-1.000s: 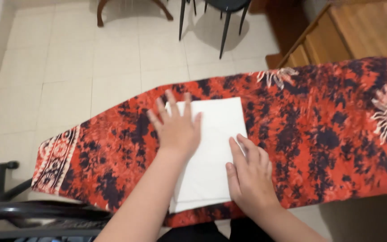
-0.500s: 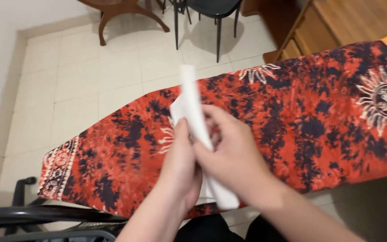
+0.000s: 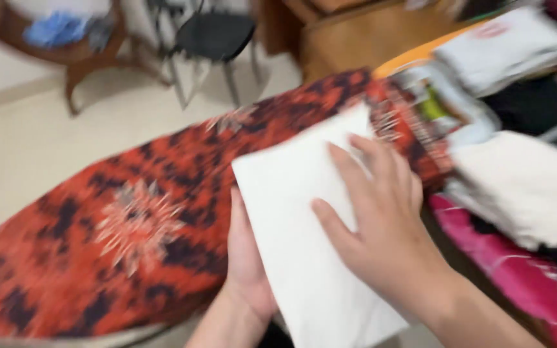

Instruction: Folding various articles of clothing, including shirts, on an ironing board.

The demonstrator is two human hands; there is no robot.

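Above red board (image 3: 130,245), folded cloth (image 3: 304,238) lengthwise away.

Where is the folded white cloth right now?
In the head view the folded white cloth is centre frame, sandwiched between the left hand beneath and the right hand on top, over the red patterned board cover.
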